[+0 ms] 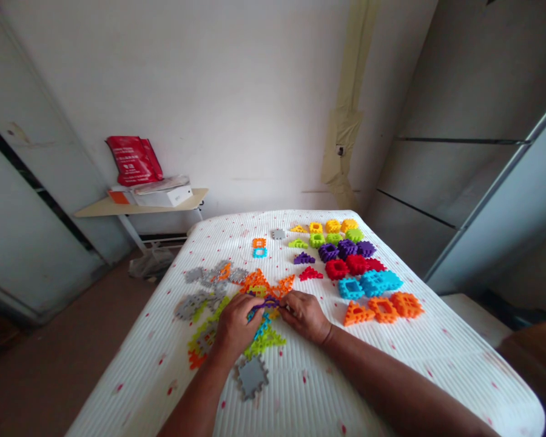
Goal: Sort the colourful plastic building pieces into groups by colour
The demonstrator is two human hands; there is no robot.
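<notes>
Between the left hand (237, 320) and right hand (306, 316), both pinching it, a purple interlocking plastic piece (270, 302) sits over scattered lime, orange and grey pieces (267, 341), with colour-sorted rows (357, 264) to the right on the white ribbed cover (324, 389).

My two upper limbs, head view. My left hand (237, 323) and right hand (307, 317) are bare, each with a rounded back and a solid, compact outline; the knuckles of the right form a low, uneven ridge. My left forearm (204, 388), uncovered along the whole stretch in view, is broad where the lower edge cuts it and tapers toward the hand. My right forearm (384, 371), likewise uncovered, shows at greater length, its smooth contour widening steadily from the wrist (330, 333). Nails and finer detail are too small to distinguish
</notes>
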